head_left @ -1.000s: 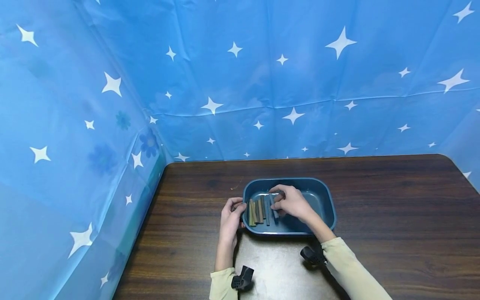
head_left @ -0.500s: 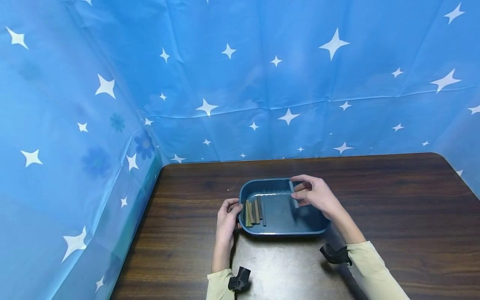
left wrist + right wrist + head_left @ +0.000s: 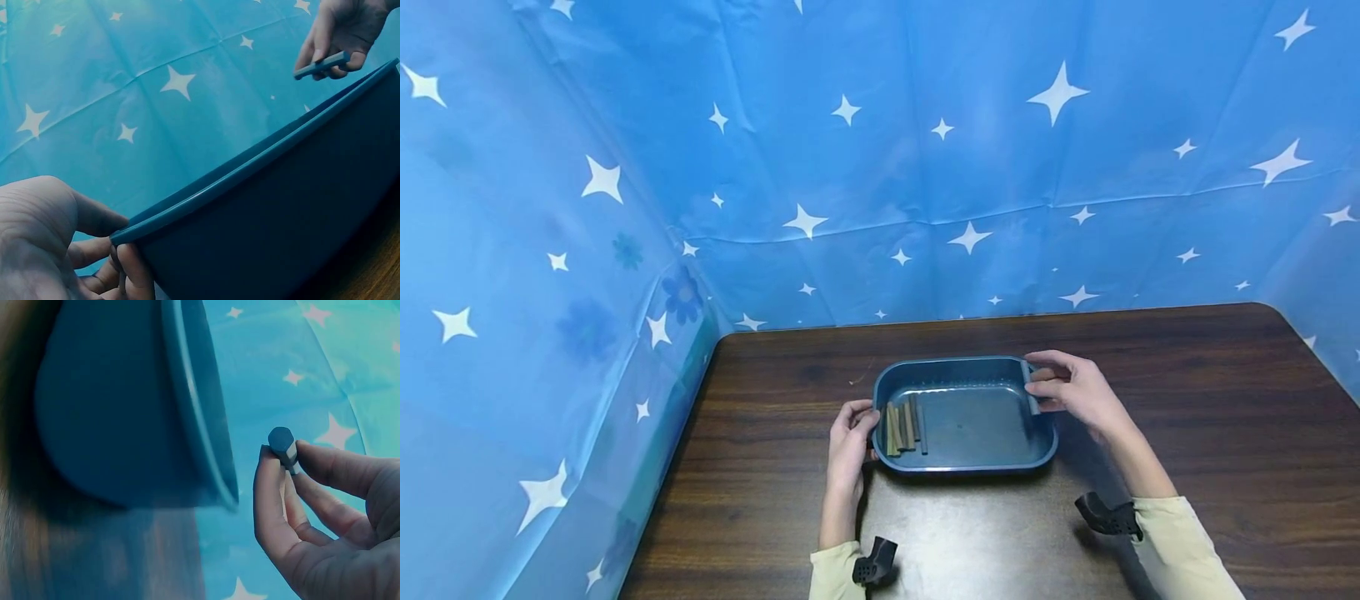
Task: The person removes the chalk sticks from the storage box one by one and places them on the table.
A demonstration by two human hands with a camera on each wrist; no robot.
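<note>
A dark blue rectangular tub (image 3: 966, 471) with rounded corners sits on the table. My left hand (image 3: 847, 442) pinches the tub's rim at its left end, thumb above and fingers below, as the left wrist view shows. Above the right end of the tub, my right hand (image 3: 1078, 392) pinches a blue-grey six-sided stick (image 3: 282, 440) between thumb and fingertips. Several short sticks (image 3: 902, 427), olive, brown and dark, lie side by side at the left inside the tub. Beside them lies one thin blue-grey stick (image 3: 923, 429).
The brown wood-grain table (image 3: 1195, 400) extends on both sides of the tub. A blue cloth with white stars (image 3: 880, 167) hangs behind it and along the left. Each wrist wears a black camera (image 3: 875, 561).
The right hand has lifted the blue-grey stick from beside the others and carried it rightward to the tub's right end. The left hand has stayed on the rim.
</note>
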